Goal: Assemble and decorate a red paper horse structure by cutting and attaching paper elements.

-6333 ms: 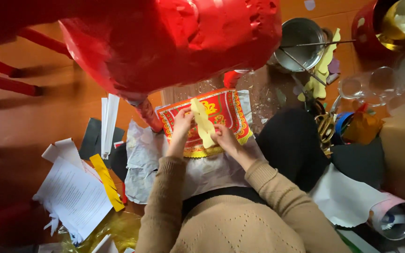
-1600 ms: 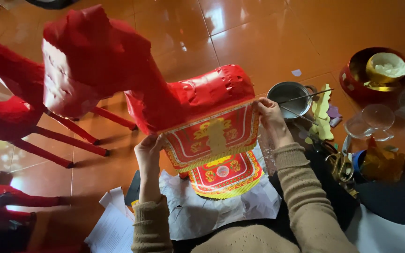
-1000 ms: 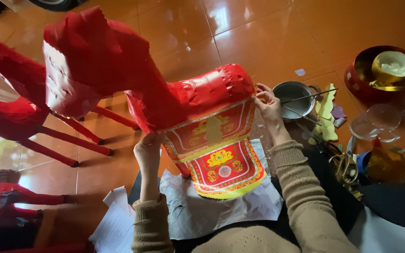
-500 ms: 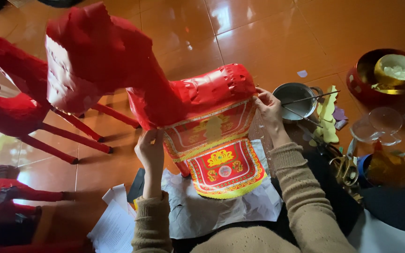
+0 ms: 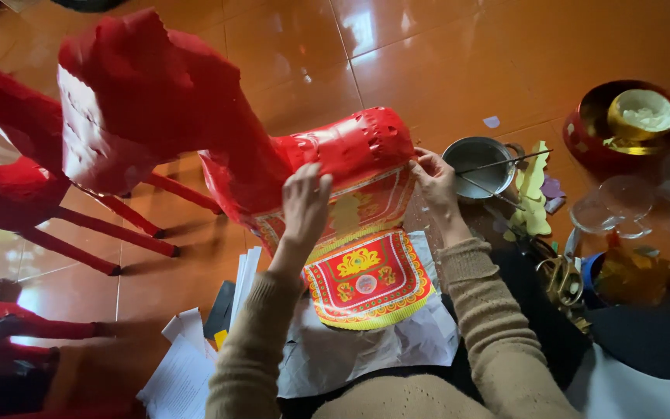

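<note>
Item: red paper horse (image 5: pixel 195 132), large, standing on thin red legs on an orange tiled floor (image 5: pixel 443 46). A red and gold patterned paper panel (image 5: pixel 350 209) is laid over its flank, below the back.

Left hand (image 5: pixel 304 203): pressed flat, fingers spread, against the horse's side at the upper edge of the patterned panel. Nothing is gripped.

Right hand (image 5: pixel 434 180): placed at the rear end of the horse's body, fingertips pinched on the edge of the panel there.

A second ornate sheet (image 5: pixel 367 281), red with yellow scalloped border, is seen below the horse, lying on crumpled white paper (image 5: pixel 366 357) on the lap.

Containers:
- Metal pot (image 5: pixel 481 164), round, set just beside the right hand; thin sticks (image 5: pixel 505 163) are laid across its rim. Contents cannot be told.
- Red bowl (image 5: pixel 622 132), far right, holding a gold-rimmed dish of pale material (image 5: pixel 645 112).
- Clear glass cups (image 5: pixel 622 209), near the red bowl; nothing is seen in them.
- Blue container (image 5: pixel 595 271), partly hidden at the right edge; yellowish matter is seen beside it.

Other items: yellow paper cut-outs (image 5: pixel 533 190) beside the pot; scissors (image 5: pixel 561 281) with gold handles near the right forearm; white printed sheets (image 5: pixel 184 372) on the floor at lower left; another red horse figure (image 5: pixel 9 186) at the left edge.
</note>
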